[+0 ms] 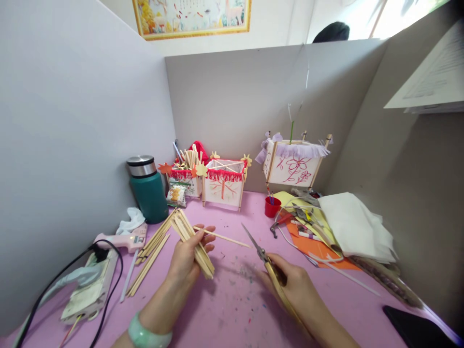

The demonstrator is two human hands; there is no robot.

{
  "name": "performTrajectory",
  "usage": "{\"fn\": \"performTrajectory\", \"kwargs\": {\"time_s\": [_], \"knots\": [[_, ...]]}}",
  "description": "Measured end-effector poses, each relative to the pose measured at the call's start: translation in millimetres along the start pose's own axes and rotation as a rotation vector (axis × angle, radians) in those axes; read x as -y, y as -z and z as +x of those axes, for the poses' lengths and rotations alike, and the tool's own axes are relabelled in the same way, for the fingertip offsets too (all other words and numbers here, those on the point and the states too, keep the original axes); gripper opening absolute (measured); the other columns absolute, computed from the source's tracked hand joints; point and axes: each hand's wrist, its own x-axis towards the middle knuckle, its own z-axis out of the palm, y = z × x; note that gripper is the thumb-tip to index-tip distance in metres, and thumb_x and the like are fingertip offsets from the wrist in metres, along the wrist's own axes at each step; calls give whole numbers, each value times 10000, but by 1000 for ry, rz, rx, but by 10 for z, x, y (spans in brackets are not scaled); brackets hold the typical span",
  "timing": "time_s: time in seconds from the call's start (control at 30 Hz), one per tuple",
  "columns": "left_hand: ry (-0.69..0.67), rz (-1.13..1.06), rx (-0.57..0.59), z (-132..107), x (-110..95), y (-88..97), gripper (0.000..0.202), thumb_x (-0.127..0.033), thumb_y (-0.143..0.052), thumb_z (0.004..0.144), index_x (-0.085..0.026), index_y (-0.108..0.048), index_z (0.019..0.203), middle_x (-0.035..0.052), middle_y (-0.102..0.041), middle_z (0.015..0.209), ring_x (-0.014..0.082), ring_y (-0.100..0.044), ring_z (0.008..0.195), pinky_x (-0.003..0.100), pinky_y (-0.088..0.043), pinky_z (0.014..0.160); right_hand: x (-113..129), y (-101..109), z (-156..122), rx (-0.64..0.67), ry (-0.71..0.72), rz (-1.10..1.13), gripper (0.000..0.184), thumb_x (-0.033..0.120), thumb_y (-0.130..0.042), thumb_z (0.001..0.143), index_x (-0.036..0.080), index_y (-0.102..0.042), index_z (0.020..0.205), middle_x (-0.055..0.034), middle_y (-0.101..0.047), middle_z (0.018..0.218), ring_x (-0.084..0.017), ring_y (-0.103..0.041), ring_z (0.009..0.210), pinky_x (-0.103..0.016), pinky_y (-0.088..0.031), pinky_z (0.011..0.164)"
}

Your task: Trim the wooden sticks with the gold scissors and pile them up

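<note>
Left hand (183, 258) pinches a bundle of wooden sticks (188, 237), right hand (292, 285) wraps gold-handled scissors (271, 270); print on the upper-right sheet (431, 72) is too small to read

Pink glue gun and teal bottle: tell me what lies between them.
A crumpled white tissue lies between the pink glue gun and the teal bottle, as the head view shows.

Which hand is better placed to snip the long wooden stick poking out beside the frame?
Probably the right hand: it holds the scissors, blades toward the wooden stick, while the left hand grips the stick frame.
</note>
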Motion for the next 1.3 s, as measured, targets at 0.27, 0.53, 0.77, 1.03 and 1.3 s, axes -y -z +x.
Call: {"fn": "performTrajectory", "kwargs": {"time_s": [0.27,0.53,0.77,1.03,1.3], "knots": [[87,74,172,-134,85,-60,132,-62,-578,778,-141,-527,871,140,-714,920,152,-689,642,216,-535,499,180,51,-23,16,-241,659,337,520,-482,848,198,-480,749,70,-440,488,-83,-404,383,-200,-338,382],[79,112,239,-163,97,-70,167,-114,-633,747,-141,-541,884,146,-715,955,174,-701,699,224,-549,534,118,57,9,-97,-265,820,281,466,-548,840,188,-517,868,60,-505,529,-89,-462,433,-196,-367,414],[160,131,338,-207,125,-84,196,-130,-674,701,-127,-594,879,160,-706,998,207,-702,769,224,-553,552,164,119,-12,-87,-283,971,269,351,-605,796,189,-498,981,69,-503,527,-88,-453,453,-196,-364,437],[219,65,596,-237,-29,10,419,-60,-629,606,-117,-663,1020,176,-673,1082,114,-618,529,169,-435,381,58,348,90,21,-310,1402,306,282,-662,682,188,-517,934,106,-355,475,-42,-266,381,-169,-191,364],[612,307,766,-297,255,-57,274,-262,-627,761,-98,-665,979,145,-707,846,133,-627,486,160,-363,350,204,212,-75,248,-207,962,223,268,-557,787,177,-507,985,82,-470,491,-75,-399,418,-190,-320,431]]}}
